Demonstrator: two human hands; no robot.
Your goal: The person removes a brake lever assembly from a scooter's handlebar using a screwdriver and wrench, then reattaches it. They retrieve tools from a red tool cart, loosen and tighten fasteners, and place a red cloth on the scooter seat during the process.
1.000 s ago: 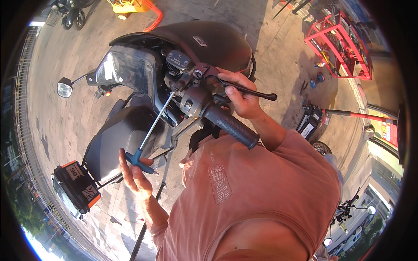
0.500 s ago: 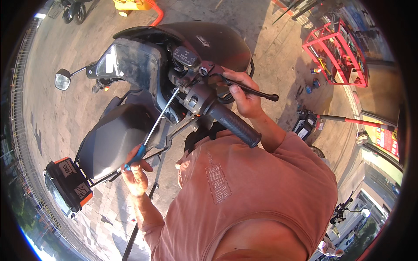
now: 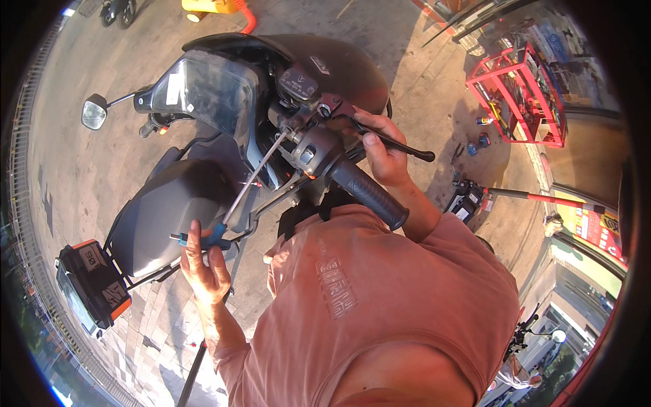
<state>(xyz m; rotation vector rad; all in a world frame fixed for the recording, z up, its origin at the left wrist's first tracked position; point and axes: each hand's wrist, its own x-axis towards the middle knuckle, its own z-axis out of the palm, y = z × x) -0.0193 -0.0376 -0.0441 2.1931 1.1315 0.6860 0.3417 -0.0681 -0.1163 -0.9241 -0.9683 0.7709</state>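
My left hand [image 3: 207,271] holds the blue T-handle wrench [image 3: 218,235] with its fingers. Its long steel shaft reaches up to the metal handlebar clamp [image 3: 287,126] beside the switch housing [image 3: 313,152]; whether the tip sits inside a bolt is too small to tell. My right hand [image 3: 384,154] grips the black brake lever [image 3: 413,152] near its pivot, just above the rubber handgrip [image 3: 371,195]. The rectangular reservoir cap [image 3: 298,85] sits above the clamp, and the scooter's tinted windscreen [image 3: 207,91] is to its left.
The scooter seat [image 3: 169,210] and a black rear box [image 3: 91,281] lie at lower left. A red tool cart [image 3: 508,68], a floor jack [image 3: 466,200] and small cans are at right. A yellow machine with a red hose [image 3: 210,7] and parked two-wheelers stand around.
The wrench handle has been turned back and forth, my left fingers shifting on it and slightly leftward. My right hand stays on the lever. The view has shifted a little.
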